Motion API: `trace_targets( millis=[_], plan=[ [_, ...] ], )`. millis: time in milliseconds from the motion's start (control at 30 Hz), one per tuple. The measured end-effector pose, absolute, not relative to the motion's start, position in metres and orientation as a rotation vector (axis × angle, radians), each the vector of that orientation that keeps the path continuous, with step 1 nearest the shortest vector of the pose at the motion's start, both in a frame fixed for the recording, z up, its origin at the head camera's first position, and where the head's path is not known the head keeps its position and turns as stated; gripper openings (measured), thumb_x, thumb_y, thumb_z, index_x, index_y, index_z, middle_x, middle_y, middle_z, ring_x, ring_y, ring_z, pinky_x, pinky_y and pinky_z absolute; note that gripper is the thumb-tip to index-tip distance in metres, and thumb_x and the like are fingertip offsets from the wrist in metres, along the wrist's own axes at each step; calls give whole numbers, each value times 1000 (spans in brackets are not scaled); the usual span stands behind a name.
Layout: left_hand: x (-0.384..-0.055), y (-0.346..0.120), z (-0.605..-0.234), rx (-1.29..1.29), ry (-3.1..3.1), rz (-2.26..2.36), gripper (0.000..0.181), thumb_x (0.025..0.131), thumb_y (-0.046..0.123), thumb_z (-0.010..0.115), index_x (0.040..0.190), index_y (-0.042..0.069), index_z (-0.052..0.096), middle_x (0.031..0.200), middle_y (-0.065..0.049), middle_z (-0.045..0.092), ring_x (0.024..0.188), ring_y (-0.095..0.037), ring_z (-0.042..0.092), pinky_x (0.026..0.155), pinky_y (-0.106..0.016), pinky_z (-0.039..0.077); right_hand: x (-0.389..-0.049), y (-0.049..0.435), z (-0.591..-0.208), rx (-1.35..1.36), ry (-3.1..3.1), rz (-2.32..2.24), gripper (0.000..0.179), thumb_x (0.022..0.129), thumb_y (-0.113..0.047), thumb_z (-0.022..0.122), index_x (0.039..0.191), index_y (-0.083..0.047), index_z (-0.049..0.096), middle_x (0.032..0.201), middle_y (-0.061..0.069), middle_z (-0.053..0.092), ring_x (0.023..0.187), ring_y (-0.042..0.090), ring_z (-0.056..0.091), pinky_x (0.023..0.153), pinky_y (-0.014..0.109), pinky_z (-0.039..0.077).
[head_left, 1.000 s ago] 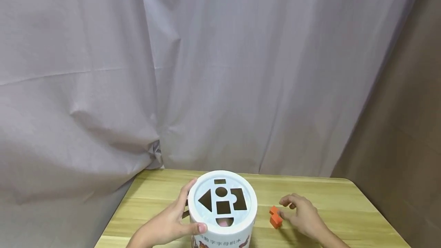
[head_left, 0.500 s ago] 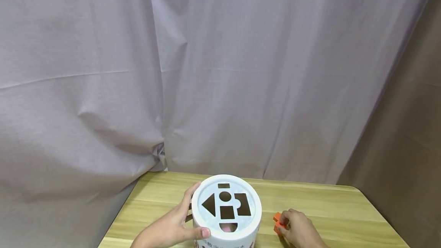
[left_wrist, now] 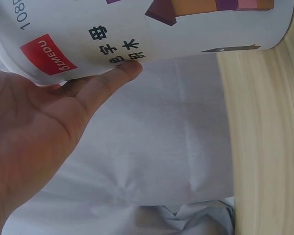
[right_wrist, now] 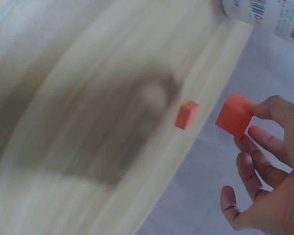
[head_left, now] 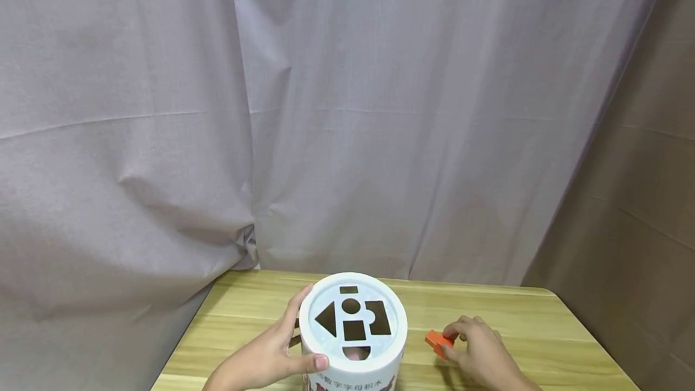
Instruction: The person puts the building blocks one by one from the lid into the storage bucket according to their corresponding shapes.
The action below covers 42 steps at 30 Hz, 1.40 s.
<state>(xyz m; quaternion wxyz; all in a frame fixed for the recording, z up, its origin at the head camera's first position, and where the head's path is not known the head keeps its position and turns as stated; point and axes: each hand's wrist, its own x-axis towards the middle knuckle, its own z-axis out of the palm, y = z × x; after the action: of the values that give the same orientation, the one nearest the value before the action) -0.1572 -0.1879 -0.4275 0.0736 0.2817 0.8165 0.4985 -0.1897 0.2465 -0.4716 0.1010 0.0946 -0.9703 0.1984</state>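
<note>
A white cylindrical shape-sorter bucket (head_left: pixel 353 376) stands on the table, its pale lid (head_left: pixel 326 294) cut with several shaped holes. My left hand (head_left: pixel 266 352) grips its left side, thumb over the rim and fingers along the wall. In the left wrist view, a finger lies against the bucket's printed side (left_wrist: pixel 186 39). To the right, my right hand (head_left: pixel 480 352) pinches an orange block (right_wrist: pixel 233 116) between thumb and fingertips, lifted off the table. A smaller orange block (right_wrist: pixel 187 115) lies on the wood close by; in the head view the two blocks overlap.
The light wooden table (head_left: pixel 505 312) extends behind and to the right of the bucket. Grey curtain (head_left: pixel 347 137) hangs along the table's back edge, and a darker cloth (head_left: pixel 641 246) closes off the right side.
My right hand has closed its fingers on the orange block and picked it up. The left hand keeps its hold on the bucket; the head view has shifted slightly.
</note>
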Motion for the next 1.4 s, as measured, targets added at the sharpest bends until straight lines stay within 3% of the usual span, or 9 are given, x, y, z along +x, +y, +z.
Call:
trace_targets(
  millis=[267,467,667,833,1133,1400],
  plan=[
    [-156,-187,-422,886,2494,1468,118,99,34,87,179,30,0,179,-15,33,153,-34,52,121,-34,53,-191,263,-461,612,-2457,615,35,72,-14,102,93,-31,79,95,-21,72,90,4,61,73,25,55],
    [-159,-186,-422,859,2485,1480,120,97,34,89,178,34,1,182,-13,29,155,-32,51,125,-35,50,-189,260,-427,729,-2342,634,42,72,-10,102,102,-32,81,104,-17,75,97,4,64,78,27,61],
    [-158,-187,-423,852,2493,1492,120,96,33,89,178,32,2,179,-15,32,153,-30,54,123,-35,52,-183,244,-389,831,-2292,703,47,75,-5,101,109,-31,82,108,-17,77,99,4,62,85,17,53],
    [-155,-189,-420,841,2510,1484,120,97,35,89,179,31,1,180,-17,32,153,-38,54,121,-39,55,-174,228,-369,892,-2277,791,51,76,-2,100,114,-31,79,109,-17,78,101,1,61,91,10,49],
    [-147,-187,-417,831,2513,1477,120,98,36,87,178,32,-1,181,-18,30,152,-42,55,121,-50,55,-158,204,-343,956,-2282,879,51,79,-3,99,116,-28,76,108,-21,78,102,2,64,94,13,53],
    [-143,-182,-415,882,2486,1485,120,98,36,87,179,31,-2,182,-20,26,152,-45,53,121,-54,54,-149,191,-336,986,-2279,998,47,81,-4,98,117,-24,75,107,-15,79,102,4,65,95,17,56]
  ],
)
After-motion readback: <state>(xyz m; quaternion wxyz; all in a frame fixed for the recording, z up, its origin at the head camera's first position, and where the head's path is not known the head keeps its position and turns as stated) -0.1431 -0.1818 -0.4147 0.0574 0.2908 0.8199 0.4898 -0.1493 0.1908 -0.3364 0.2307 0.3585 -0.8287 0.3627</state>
